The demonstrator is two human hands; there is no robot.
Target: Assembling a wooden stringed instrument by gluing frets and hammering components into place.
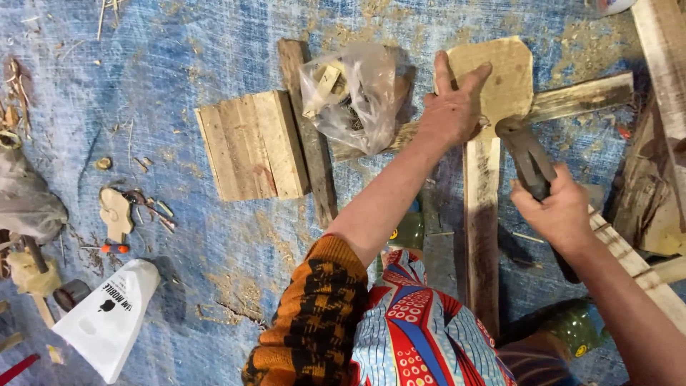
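Note:
My left hand (451, 107) presses flat on a pale flat wooden piece with clipped corners (509, 78), fingers spread over its left side. That piece rests where a long upright plank (481, 229) meets a slanted crossing plank (579, 96). My right hand (561, 211) grips the dark handle of a hammer-like tool (527, 154), whose head sits at the lower edge of the pale piece. An orange and black sleeve covers my left upper arm.
A clear plastic bag of wood scraps (354, 93) lies left of my left hand. A block of joined boards (251, 146) and a dark strip (309, 129) lie further left. A white bag (107, 318), small carved bits and sawdust lie on the blue tarp (179, 64). More planks stand right.

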